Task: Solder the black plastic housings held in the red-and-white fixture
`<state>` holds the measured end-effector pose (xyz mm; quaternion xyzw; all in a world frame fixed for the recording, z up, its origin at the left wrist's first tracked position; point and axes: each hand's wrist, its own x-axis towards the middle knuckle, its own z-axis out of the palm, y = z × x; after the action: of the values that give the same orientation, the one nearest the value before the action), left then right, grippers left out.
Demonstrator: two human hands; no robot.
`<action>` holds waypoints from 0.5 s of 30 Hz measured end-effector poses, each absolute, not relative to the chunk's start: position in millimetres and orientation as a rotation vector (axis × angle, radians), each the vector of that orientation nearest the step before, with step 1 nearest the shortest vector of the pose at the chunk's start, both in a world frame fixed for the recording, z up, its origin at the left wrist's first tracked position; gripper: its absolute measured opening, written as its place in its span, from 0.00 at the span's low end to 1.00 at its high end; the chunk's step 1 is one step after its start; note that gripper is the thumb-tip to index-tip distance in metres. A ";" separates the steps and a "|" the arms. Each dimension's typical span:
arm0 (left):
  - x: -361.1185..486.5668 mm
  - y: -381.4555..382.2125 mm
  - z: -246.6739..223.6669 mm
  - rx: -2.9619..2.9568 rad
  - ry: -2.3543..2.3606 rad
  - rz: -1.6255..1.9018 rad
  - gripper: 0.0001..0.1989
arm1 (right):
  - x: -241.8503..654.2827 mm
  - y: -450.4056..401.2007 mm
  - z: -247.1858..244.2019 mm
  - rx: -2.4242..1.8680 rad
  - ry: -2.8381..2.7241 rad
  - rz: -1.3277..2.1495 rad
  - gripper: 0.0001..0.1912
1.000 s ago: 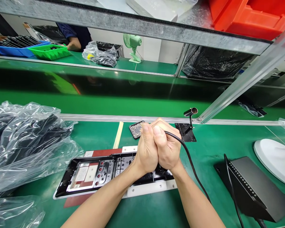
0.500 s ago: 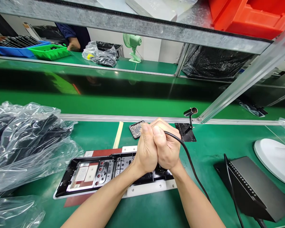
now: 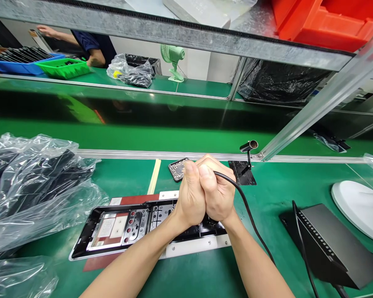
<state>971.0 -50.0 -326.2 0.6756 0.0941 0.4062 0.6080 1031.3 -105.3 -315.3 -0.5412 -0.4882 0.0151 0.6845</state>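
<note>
My left hand [image 3: 192, 198] and my right hand [image 3: 218, 191] are closed side by side around a tool whose body they hide. From the top of my right hand a black cable [image 3: 247, 203] curves down to the right. Beneath both hands lies a long black plastic housing [image 3: 81, 234] with metal plates inside, set in a fixture with white blocks [image 3: 191, 247] and reddish-brown boards [image 3: 136, 199]. The part of the housing right under my hands is hidden. Just behind my hands sits a small black tray of screws [image 3: 178, 169].
Clear bags with dark parts [image 3: 43, 186] cover the left. A small black holder [image 3: 248, 146] stands behind my hands. At right are a black box [image 3: 335, 244] and a white round base [image 3: 360, 209]. A metal shelf [image 3: 174, 31] crosses overhead. A person's arm [image 3: 95, 58] shows far back left.
Both my hands stay closed in the same place over the housing. In the background, the other person's second forearm and hand have come into view at the upper left.
</note>
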 end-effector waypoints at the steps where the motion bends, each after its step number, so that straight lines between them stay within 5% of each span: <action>1: 970.8 -49.8 -326.9 1.564 0.216 0.944 0.30 | 1031.2 -105.3 -315.3 -1.215 -1.091 0.034 0.18; 15: 970.0 -48.7 -333.7 1.586 0.283 0.957 0.29 | 1031.5 -104.8 -315.5 -1.208 -1.093 0.027 0.18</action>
<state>970.0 -48.7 -333.7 0.6820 0.1215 0.4114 0.5923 1031.5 -104.8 -315.5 -0.5394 -0.4879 0.0122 0.6862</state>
